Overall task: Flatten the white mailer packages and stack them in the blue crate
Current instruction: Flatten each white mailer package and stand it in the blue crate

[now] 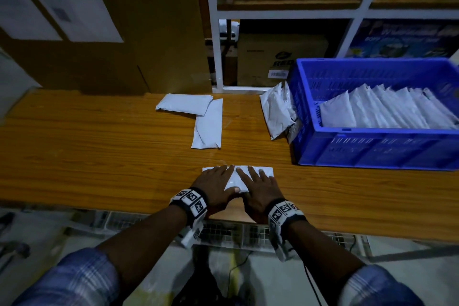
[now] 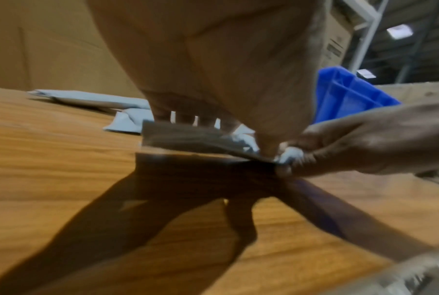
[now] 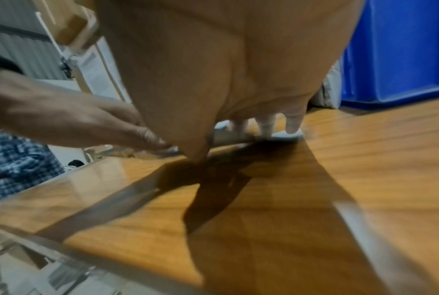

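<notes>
Head view: left hand (image 1: 215,182) and right hand (image 1: 258,185) are pressing straight, spread fingers onto a white mailer (image 1: 235,179), which is lying flat and smooth on the wooden table (image 1: 99,156).

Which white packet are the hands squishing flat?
The packet nearest the table's front edge, under both hands. The two overlapping ones lie farther back, untouched.
</notes>
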Motion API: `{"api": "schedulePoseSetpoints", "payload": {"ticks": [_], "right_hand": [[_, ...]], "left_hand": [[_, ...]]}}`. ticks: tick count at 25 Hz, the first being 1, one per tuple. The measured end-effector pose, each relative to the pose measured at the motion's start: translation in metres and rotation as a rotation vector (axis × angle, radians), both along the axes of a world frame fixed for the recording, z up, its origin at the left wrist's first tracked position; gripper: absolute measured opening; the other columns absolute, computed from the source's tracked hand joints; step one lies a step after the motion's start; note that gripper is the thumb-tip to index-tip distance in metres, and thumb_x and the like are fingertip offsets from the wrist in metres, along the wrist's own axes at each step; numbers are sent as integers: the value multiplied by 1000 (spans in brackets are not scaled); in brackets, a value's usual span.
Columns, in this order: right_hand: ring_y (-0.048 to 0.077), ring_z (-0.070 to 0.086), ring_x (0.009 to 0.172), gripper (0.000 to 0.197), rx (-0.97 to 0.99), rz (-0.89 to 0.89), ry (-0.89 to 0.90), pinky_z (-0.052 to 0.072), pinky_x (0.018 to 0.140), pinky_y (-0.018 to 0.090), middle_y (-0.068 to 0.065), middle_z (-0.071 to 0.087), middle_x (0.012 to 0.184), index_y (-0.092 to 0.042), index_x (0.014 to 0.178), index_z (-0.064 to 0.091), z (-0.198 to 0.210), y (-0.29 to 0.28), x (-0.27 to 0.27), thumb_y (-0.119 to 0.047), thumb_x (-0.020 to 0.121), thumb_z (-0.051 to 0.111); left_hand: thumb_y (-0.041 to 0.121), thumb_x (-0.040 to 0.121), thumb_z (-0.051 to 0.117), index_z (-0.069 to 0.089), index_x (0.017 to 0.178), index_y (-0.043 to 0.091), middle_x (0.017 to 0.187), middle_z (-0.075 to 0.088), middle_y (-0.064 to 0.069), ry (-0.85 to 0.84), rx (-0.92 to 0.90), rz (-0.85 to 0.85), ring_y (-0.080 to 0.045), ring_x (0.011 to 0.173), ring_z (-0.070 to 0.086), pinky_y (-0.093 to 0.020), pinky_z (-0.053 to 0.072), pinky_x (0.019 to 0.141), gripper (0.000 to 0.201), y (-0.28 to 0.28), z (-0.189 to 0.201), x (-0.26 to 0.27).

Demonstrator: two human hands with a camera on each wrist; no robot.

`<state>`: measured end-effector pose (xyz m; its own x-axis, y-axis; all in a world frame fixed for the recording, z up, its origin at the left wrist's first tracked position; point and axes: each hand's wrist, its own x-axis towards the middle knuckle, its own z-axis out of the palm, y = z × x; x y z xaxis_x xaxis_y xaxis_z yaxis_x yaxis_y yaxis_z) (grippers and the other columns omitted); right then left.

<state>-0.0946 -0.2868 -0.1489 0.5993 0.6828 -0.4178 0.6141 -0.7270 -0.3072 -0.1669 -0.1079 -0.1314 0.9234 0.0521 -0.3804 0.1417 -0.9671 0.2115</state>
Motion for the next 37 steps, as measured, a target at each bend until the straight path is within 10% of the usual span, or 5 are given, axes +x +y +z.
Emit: {"api": "schedulePoseSetpoints", "payload": {"ticks": [3,8,23,31,37], "right_hand": [[32,0,151,67,-14,24,13,4,120,51,0,-3,165,-42,154,-6,10,3,7,-48,100,34],[32,-1,151,77,-106,99,-28,5,120,52,-1,-3,165,-39,155,-1,29,15,21,-21,99,49],[35,34,140,80,112,-18,-521,41,105,47,12,20,161,-28,157,4,183,34,88,-6,92,46],[40,49,126,78,174,-306,-434,46,95,47,15,36,153,-20,157,11,242,-66,175,-9,90,49],[35,58,101,42,264,-610,-108,38,73,31,16,59,115,-12,131,45,218,-122,267,-15,89,52]], "left_hand": [[67,90,54,7,161,23,167,11,-5,29,-12,6,-24,152,17,-41,18,122,96,-1,-3,-3],[5,85,66,18,159,21,164,25,-3,-72,-54,59,-23,148,28,-39,27,120,90,0,3,1],[1,85,65,28,156,19,161,33,-3,-593,86,-116,-22,148,29,-42,16,123,83,45,147,113],[19,85,67,57,136,24,139,55,-5,-752,272,-505,-27,130,50,-44,23,114,52,-46,233,265],[14,86,63,67,118,25,124,62,-5,-606,510,-772,-30,118,56,-44,26,113,34,-140,237,373]]}}
